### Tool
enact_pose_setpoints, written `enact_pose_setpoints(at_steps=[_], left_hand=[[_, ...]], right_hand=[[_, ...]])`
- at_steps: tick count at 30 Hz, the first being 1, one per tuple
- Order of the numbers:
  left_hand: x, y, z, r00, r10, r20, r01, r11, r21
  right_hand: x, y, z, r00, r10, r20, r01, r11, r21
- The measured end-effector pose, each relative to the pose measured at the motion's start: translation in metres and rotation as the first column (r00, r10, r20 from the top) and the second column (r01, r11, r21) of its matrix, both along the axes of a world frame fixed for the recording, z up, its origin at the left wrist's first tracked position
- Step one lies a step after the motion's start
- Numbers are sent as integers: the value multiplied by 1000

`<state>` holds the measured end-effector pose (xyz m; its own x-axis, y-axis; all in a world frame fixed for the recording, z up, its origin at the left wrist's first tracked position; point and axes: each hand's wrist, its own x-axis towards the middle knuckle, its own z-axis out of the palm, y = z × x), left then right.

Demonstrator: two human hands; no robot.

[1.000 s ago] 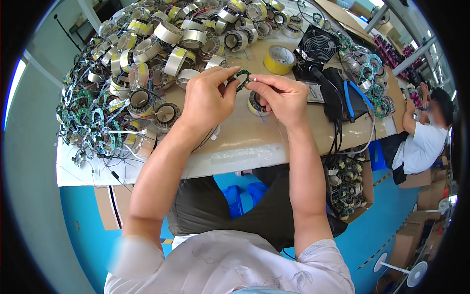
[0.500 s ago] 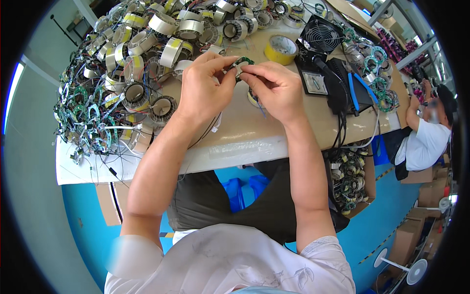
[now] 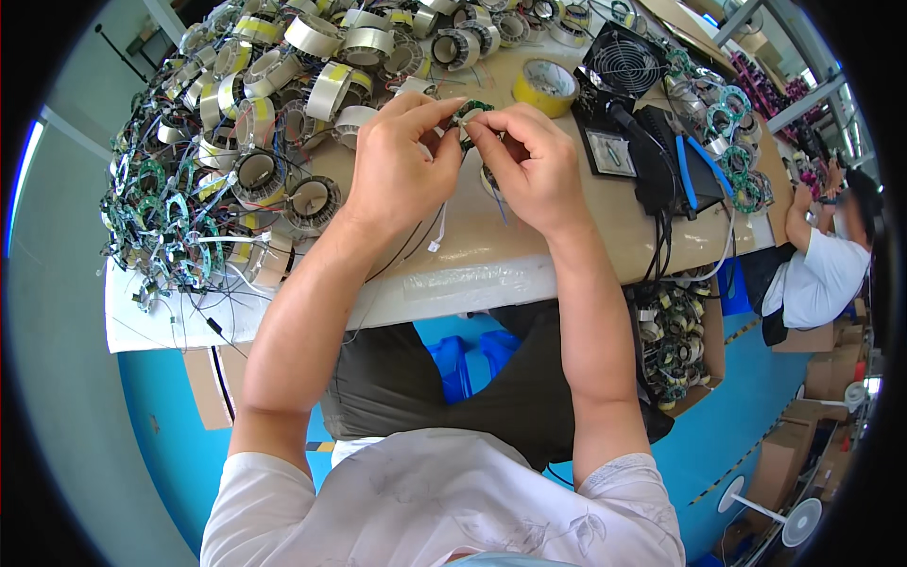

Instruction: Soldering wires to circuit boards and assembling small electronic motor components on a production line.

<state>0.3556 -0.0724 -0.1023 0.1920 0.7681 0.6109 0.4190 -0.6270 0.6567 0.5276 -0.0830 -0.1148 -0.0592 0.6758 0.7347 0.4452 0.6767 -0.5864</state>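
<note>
Single head-worn fisheye, looking steeply down and forward from close above the tan cardboard-covered workbench (image 3: 529, 246); own lap at bottom, edges bent toward rim.

Tan workbench (image 3: 529, 241) carries wound coils (image 3: 312, 198), yellow tape roll (image 3: 546, 87), black fan (image 3: 627, 62).

Tan table (image 3: 529, 246), left half heaped with wound metal coil rings and green ring-shaped circuit boards (image 3: 236, 161). Yellow tape roll (image 3: 545, 87) far side, black square fan (image 3: 627, 62) beside it. Blue-handled pliers (image 3: 688, 172) right. Cardboard box of coil parts (image 3: 678, 340) under table edge.
</note>
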Motion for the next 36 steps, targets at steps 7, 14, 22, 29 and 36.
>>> enact_pose_setpoints(at_steps=[7, 14, 22, 29, 36], left_hand=[[2, -1, -2, 1000, -1, -14, 2, 998, 63], [5, 0, -6, 999, 9, -49, 2, 978, 210], [8, 5, -12, 998, 36, -55, -19, 960, 278], [7, 2, -13, 998, 43, -51, -30, 973, 227], [7, 1, -11, 1000, 8, -2, -8, 981, 195]], right_hand=[[2, 3, -9, 984, 52, -168, -80, 983, -162], [3, -2, -5, 965, 42, -258, -119, 949, -292], [0, 2, -10, 980, 17, -199, -47, 988, -147], [-1, 1, -7, 991, -22, -132, 11, 996, -85], [-1, 1, -11, 976, -37, -212, 1, 986, -168]])
